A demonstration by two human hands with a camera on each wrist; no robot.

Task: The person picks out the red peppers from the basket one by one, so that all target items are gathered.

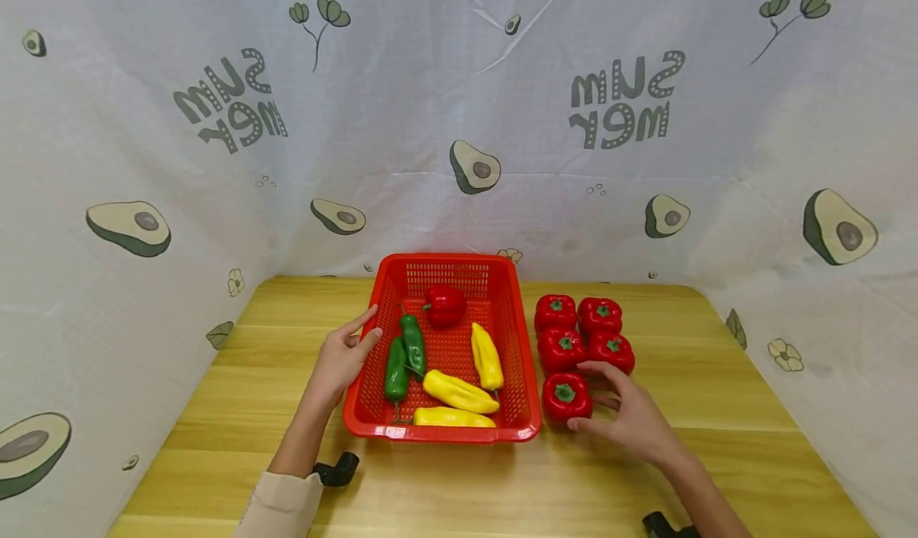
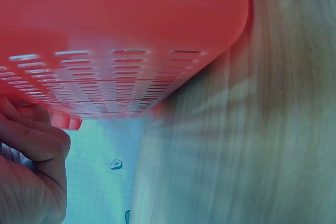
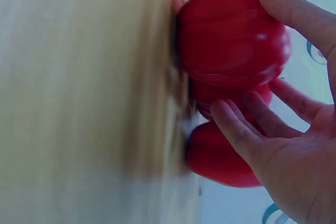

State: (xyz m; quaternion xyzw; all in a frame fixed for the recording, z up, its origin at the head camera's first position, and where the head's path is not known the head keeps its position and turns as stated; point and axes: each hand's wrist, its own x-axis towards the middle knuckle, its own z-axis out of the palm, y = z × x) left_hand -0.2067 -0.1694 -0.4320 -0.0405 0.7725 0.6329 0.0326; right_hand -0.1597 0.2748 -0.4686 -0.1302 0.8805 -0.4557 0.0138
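Observation:
A red plastic basket [image 1: 527, 347] stands mid-table with a red bell pepper [image 1: 445, 306], two long green peppers [image 1: 396, 369] and three long yellow peppers [image 1: 459, 391] inside. At its left side, my left hand [image 1: 343, 359] grips the rim, thumb over the edge; in the left wrist view the hand [image 2: 34, 166] has bent fingers by the slotted wall. Right of the basket, my right hand [image 1: 631, 414] spreads around the nearest loose red bell pepper [image 1: 566, 398]. In the right wrist view the thumb lies at this pepper [image 3: 231, 35], with the other fingers extended and apart.
Several more red bell peppers [image 1: 562, 350] stand in two columns behind the nearest one, right of the basket. Black curved pieces [image 1: 337, 469] show near both wrists. A white cloth [image 1: 430, 107] printed with avocados hangs behind and beside the wooden table [image 1: 445, 490].

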